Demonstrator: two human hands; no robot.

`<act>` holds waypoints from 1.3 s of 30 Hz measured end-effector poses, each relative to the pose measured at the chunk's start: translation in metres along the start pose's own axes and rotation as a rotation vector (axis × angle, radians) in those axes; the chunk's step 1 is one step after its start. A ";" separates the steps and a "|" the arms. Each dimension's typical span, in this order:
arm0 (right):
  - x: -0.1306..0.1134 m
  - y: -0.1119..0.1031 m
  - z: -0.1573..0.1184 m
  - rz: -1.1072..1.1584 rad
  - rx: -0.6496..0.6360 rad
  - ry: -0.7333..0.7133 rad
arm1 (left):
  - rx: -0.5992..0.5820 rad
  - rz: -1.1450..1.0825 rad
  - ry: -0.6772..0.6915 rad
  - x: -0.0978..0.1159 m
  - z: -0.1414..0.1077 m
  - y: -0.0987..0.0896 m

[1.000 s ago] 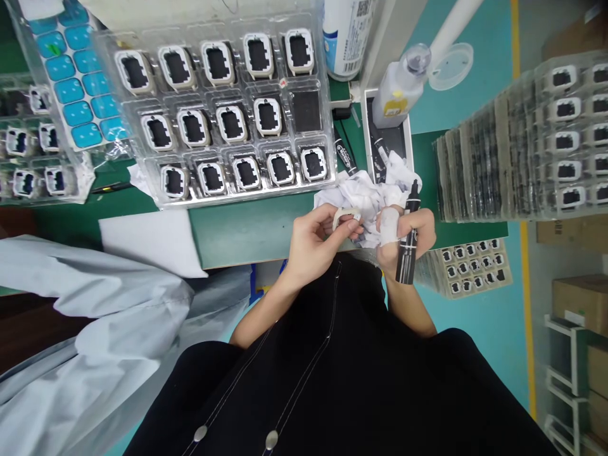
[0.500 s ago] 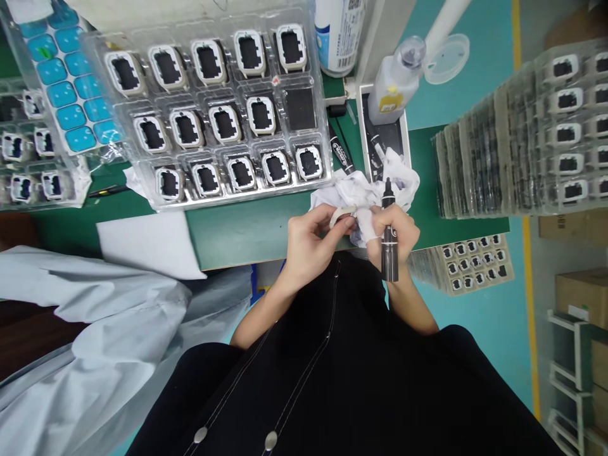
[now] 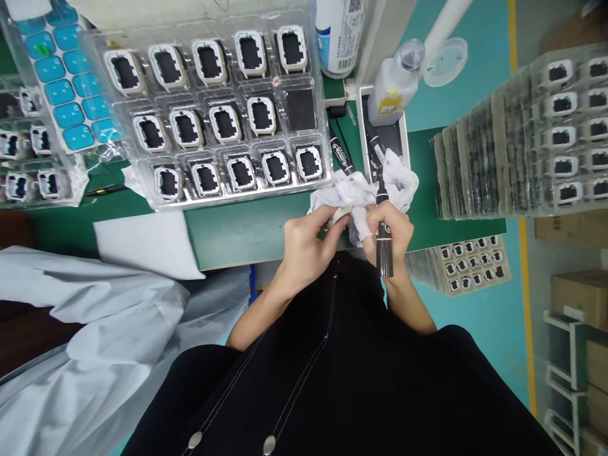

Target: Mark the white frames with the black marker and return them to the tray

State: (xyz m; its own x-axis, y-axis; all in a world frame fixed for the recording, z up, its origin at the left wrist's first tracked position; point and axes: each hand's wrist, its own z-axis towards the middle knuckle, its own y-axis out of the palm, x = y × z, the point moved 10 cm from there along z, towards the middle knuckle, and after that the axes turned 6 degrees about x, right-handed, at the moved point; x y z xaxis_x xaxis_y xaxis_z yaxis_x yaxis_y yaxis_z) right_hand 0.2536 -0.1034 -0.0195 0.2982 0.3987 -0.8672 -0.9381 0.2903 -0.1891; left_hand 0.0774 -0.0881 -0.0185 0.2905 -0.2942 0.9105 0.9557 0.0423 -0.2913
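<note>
Between the thumb and fingers of my left hand [image 3: 306, 244] is a pale watch case [image 3: 342, 212], tilted on edge. My right hand [image 3: 396, 229] is closed around a black marker pen [image 3: 384, 244], its dark tip pointing away from me. The same hand's fingers also pinch part of a white cloth [image 3: 361, 221] against the case's right side. More of that crumpled cloth lies on the green table [image 3: 237, 229] just beyond both hands. A plastic tray [image 3: 228, 197] ahead to the left holds several similar cases, with one bare pocket at its right.
A second marker [image 3: 341, 152] lies beside a small box [image 3: 406, 142] with a plastic bottle [image 3: 392, 95] in it. Stacked trays [image 3: 475, 171] stand at the right. A white sheet [image 3: 147, 244] and a person's grey sleeve [image 3: 95, 285] are at the left.
The watch case has turned slightly in my left fingers. My right hand, with the marker and cloth, has shifted a little left and tilted. The trays stay put.
</note>
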 end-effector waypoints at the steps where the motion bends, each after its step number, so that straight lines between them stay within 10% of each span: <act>1: 0.000 0.000 0.000 -0.006 0.000 0.001 | 0.009 0.017 0.021 0.002 0.000 -0.001; 7: 0.000 0.002 -0.003 -0.043 0.012 0.023 | 0.020 0.047 0.038 0.001 0.001 0.000; 15: -0.010 -0.008 0.004 0.186 0.212 0.047 | -0.078 -0.501 -0.509 -0.033 -0.005 0.022; 21: -0.003 -0.003 0.010 0.205 0.214 0.050 | -0.140 -0.631 -0.607 -0.031 -0.007 0.027; 39: -0.001 0.003 0.002 -0.097 0.054 0.107 | 0.002 -0.014 -0.125 -0.009 -0.003 0.003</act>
State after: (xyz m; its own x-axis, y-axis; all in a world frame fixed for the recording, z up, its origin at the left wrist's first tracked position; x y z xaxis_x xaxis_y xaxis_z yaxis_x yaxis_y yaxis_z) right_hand 0.2507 -0.1014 -0.0181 0.3642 0.2722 -0.8907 -0.8938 0.3708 -0.2522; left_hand 0.0777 -0.0880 -0.0284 0.2808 -0.1738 0.9439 0.9597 0.0414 -0.2779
